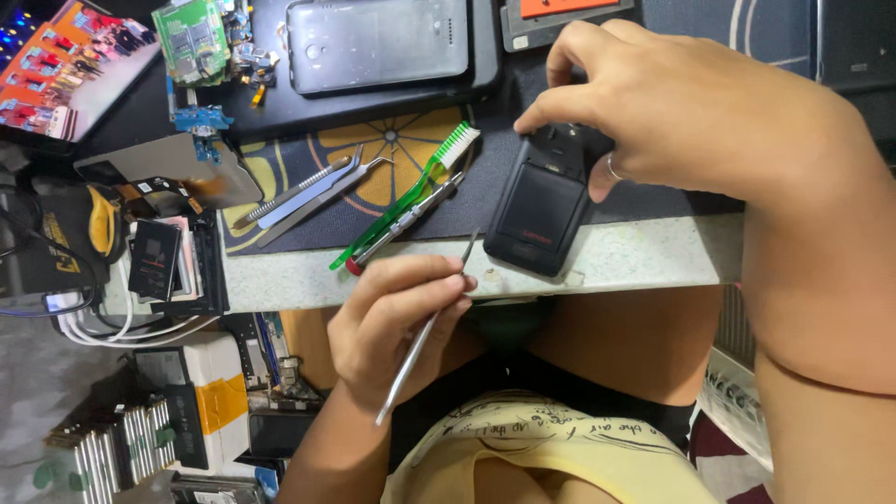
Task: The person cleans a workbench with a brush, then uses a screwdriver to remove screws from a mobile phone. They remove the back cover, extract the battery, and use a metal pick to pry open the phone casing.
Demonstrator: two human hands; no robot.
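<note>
My right hand [672, 112] reaches in from the right and grips the top end of a black phone body [537, 215], which lies half on the dark work mat and half on the pale stone counter edge [644, 254]. Thumb and fingertips pinch its upper corners. My left hand [397, 322] is closed around a thin metal pry tool [425, 327]. The tool's tip points up toward the phone's lower left corner, just short of touching it.
A green-handled brush [411, 187], a red-tipped screwdriver [403, 222] and tweezers [303, 194] lie on the patterned mat. Behind them are a silver phone back [378, 42] and a green circuit board [191, 37]. Batteries [154, 257], cables and phone parts crowd the left.
</note>
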